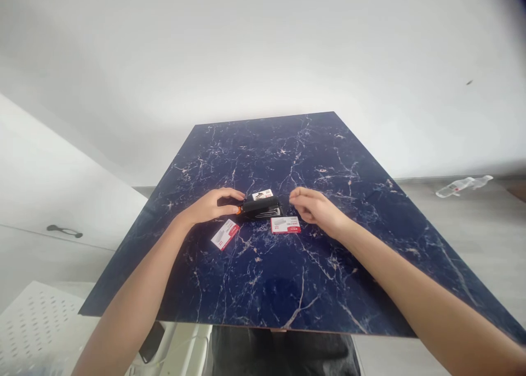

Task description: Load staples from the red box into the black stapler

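A black stapler (262,207) with an orange end lies in the middle of the dark blue marble table (287,272). My left hand (213,205) rests against its left, orange end, fingers curled toward it. My right hand (314,209) hovers just right of the stapler with fingers loosely bent, holding nothing that I can see. Three small red-and-white staple boxes lie around it: one (225,234) under my left hand, one (285,224) in front of the stapler, one (262,194) behind it.
A white perforated surface (36,321) sits low at the left. A clear plastic bottle (462,186) lies on the floor at the right. A white wall stands behind the table, and a dark handle (64,231) shows on a white panel at the left.
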A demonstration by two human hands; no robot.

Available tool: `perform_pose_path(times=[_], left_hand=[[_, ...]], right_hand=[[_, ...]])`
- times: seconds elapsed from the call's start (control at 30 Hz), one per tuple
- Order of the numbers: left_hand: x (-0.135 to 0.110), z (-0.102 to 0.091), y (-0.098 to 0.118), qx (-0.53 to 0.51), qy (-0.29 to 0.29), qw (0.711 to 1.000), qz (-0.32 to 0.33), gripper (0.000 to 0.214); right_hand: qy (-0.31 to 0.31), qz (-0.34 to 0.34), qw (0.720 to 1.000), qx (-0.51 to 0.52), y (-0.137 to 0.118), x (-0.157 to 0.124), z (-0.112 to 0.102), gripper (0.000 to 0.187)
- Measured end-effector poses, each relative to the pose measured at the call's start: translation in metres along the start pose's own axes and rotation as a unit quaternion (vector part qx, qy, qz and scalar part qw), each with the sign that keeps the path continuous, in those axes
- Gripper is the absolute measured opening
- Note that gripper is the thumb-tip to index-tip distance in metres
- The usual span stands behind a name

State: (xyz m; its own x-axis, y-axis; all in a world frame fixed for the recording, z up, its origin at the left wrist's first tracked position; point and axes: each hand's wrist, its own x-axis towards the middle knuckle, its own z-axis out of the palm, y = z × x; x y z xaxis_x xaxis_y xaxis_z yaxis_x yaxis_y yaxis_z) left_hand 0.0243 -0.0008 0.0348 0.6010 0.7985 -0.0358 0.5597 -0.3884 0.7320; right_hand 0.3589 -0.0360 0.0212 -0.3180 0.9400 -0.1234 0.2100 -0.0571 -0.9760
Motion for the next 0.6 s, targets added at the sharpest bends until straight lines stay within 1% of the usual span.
perform_pose_path(times=[0.03, 0.07, 0.13, 0.17, 0.2, 0.23, 0.3, 0.37, 0.47, 0.53, 0.6], left_hand=[[0.0, 0.0, 0.0, -0.004, -0.001, 1.0, 0.001, 0.036], [0.001, 0.0, 0.0, -0.007, -0.002, 1.0, 0.001, 0.035], [0.001, 0.001, -0.001, -0.016, -0.004, 1.0, 0.002, 0.033], [0.001, 0.002, -0.001, -0.021, -0.004, 1.0, 0.001, 0.032], [0.002, 0.003, -0.001, -0.025, -0.002, 1.0, 0.001, 0.032], [0.002, 0.003, -0.001, -0.029, 0.0, 1.0, 0.0, 0.032], [0.002, 0.004, -0.002, -0.034, 0.002, 0.999, -0.001, 0.033], [0.003, 0.004, -0.001, -0.032, 0.001, 0.999, -0.003, 0.034], [0.003, 0.003, -0.001, -0.025, -0.001, 1.0, -0.005, 0.038], [0.003, 0.002, -0.002, -0.021, -0.004, 1.0, -0.004, 0.038], [0.004, 0.002, -0.004, -0.021, -0.005, 1.0, 0.0, 0.036]], right_hand=[[0.003, -0.036, 0.995, -0.095, 0.001, 0.0, 0.002, 0.018], [0.008, -0.076, 0.979, -0.188, 0.001, -0.001, 0.005, 0.02], [0.014, -0.147, 0.933, -0.329, 0.003, 0.001, 0.011, 0.015], [0.013, -0.17, 0.913, -0.37, 0.004, 0.002, 0.014, 0.011], [0.01, -0.185, 0.9, -0.394, 0.004, 0.004, 0.015, 0.013], [0.004, -0.195, 0.893, -0.405, 0.005, 0.006, 0.016, 0.019], [-0.012, -0.204, 0.89, -0.407, 0.006, 0.01, 0.013, 0.023], [-0.02, -0.207, 0.893, -0.399, 0.006, 0.013, 0.006, 0.019], [-0.013, -0.194, 0.905, -0.378, 0.008, 0.013, -0.004, 0.017], [-0.016, -0.181, 0.916, -0.358, 0.008, 0.013, -0.005, 0.017], [-0.026, -0.179, 0.92, -0.346, 0.009, 0.013, -0.002, 0.021]])
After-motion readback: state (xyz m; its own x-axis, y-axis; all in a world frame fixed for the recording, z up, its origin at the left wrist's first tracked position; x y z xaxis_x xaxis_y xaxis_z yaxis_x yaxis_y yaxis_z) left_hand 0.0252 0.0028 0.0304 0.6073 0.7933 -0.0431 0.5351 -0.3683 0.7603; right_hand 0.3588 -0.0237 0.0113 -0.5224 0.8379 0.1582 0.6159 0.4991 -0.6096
